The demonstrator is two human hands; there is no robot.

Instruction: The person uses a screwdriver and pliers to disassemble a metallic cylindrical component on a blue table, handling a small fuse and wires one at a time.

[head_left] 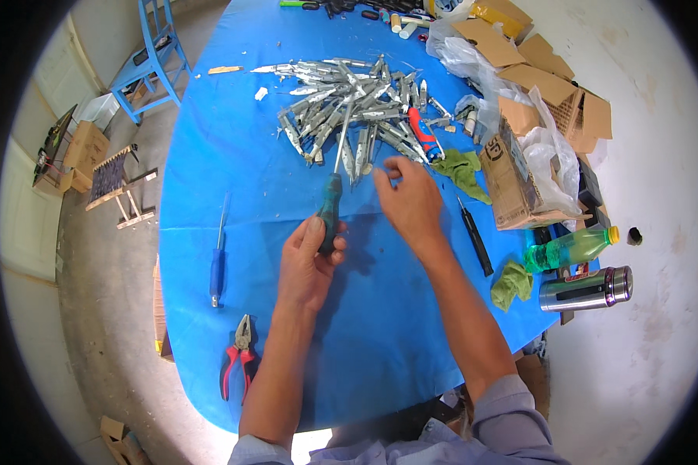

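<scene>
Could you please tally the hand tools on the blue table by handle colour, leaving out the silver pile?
Green-handled screwdriver, held in the left hand: 1
Blue-handled screwdriver: 1
Black-handled screwdriver: 1
Red-handled pliers: 1
Total: 4

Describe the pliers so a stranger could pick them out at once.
Start at the blue table and follow its near left edge, left of the left hand. The pliers lie there, below the blue-handled screwdriver. They alone have two red-and-black handles, spread apart.
</scene>
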